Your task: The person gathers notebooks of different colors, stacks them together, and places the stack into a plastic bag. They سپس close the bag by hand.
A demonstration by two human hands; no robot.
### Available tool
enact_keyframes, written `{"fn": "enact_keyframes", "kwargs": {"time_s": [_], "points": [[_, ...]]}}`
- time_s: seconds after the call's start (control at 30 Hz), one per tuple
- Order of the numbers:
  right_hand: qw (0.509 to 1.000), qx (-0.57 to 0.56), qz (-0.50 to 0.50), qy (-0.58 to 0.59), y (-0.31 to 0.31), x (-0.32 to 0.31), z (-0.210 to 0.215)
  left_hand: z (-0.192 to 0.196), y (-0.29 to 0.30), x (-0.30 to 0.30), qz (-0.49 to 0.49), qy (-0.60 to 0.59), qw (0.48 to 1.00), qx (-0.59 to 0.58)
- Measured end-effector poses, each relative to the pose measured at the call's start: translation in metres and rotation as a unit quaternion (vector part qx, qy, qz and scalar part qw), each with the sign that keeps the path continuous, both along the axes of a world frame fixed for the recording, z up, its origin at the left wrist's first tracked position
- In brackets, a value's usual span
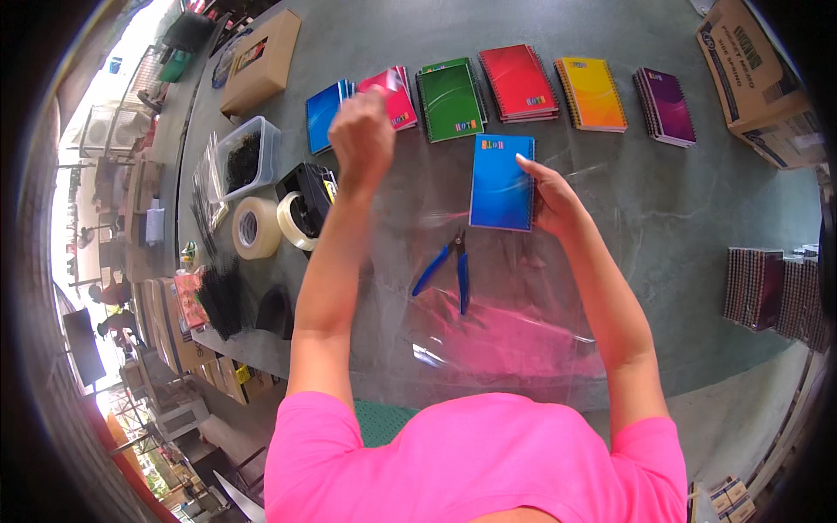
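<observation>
My right hand (pixel 556 200) grips a blue spiral notebook (pixel 501 187) by its right edge, thumb on the cover, above the table. My left hand (pixel 362 139) is raised and closed in front of a pink notebook stack (pixel 403 106), partly hiding it. A whitish blur shows at its fingers; what they hold, if anything, I cannot make out. Left of the pink stack lies a blue notebook stack (pixel 323 120). Below the held notebook, blue-handled cutting pliers (pixel 462 270) lie with handles spread on a clear plastic sheet (pixel 514 322).
Green (pixel 449 105), red (pixel 517 83), yellow (pixel 593 94) and purple notebooks (pixel 667 106) line the far side. Left are a tape roll (pixel 256 228), black tape dispenser (pixel 307 205), clear tub (pixel 266 148) and brown box (pixel 266 65). Right are a carton (pixel 758 83) and notebook piles (pixel 754 288).
</observation>
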State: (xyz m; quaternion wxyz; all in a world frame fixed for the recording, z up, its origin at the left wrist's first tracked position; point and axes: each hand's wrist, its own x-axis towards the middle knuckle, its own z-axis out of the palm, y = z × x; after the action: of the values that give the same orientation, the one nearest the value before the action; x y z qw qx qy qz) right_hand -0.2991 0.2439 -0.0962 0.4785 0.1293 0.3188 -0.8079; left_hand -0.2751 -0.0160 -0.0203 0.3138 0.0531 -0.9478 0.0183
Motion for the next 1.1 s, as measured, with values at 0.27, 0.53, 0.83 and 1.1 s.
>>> {"fn": "enact_keyframes", "kwargs": {"time_s": [0.27, 0.53, 0.83, 1.1], "points": [[1.0, 0.029, 0.006, -0.004, 0.006, 0.003, 0.011, -0.023, -0.021, -0.014, 0.0, -0.042, 0.996, 0.081], [0.983, 0.102, -0.028, 0.152, 0.018, 0.013, 0.01, -0.021, 0.089, 0.007, -0.288, -0.194, 0.93, 0.117], [0.999, 0.036, -0.027, 0.017, 0.066, 0.008, -0.005, 0.023, 0.056, -0.016, -0.294, -0.179, 0.822, 0.454], [0.992, -0.019, 0.064, 0.105, 0.089, 0.02, 0.003, -0.029, 0.124, -0.074, -0.397, -0.203, 0.875, 0.189]]}}
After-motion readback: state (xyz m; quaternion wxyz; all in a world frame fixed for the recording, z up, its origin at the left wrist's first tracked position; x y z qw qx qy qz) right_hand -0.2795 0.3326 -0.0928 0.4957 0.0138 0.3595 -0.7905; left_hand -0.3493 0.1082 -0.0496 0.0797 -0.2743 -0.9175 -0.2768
